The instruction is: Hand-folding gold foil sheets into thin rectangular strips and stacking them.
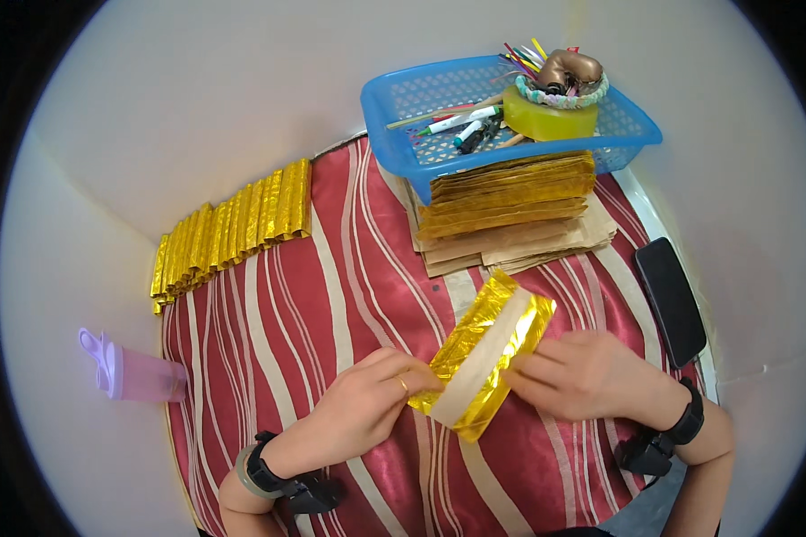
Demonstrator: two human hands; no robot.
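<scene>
A sheet of shiny gold foil paper point(482, 360) with a pale beige band down its middle lies tilted on the striped cloth in front of me. Its long sides look folded inward. My left hand point(367, 403) pinches the lower left edge between thumb and fingers; a thin ring is on one finger. At the right edge, my right hand point(587, 374) has its fingers curled and closed on the foil, with the fingertips partly hidden. Dark straps circle both wrists.
Red cloth with cream stripes point(336, 313) covers the table. Folded gold foil strips point(233, 224) form a row at the far left. A blue basket point(510, 161) of pens and tape rests on stacked brown paper point(510, 242). A phone point(670, 302) lies right; a purple cup point(139, 371) lies left.
</scene>
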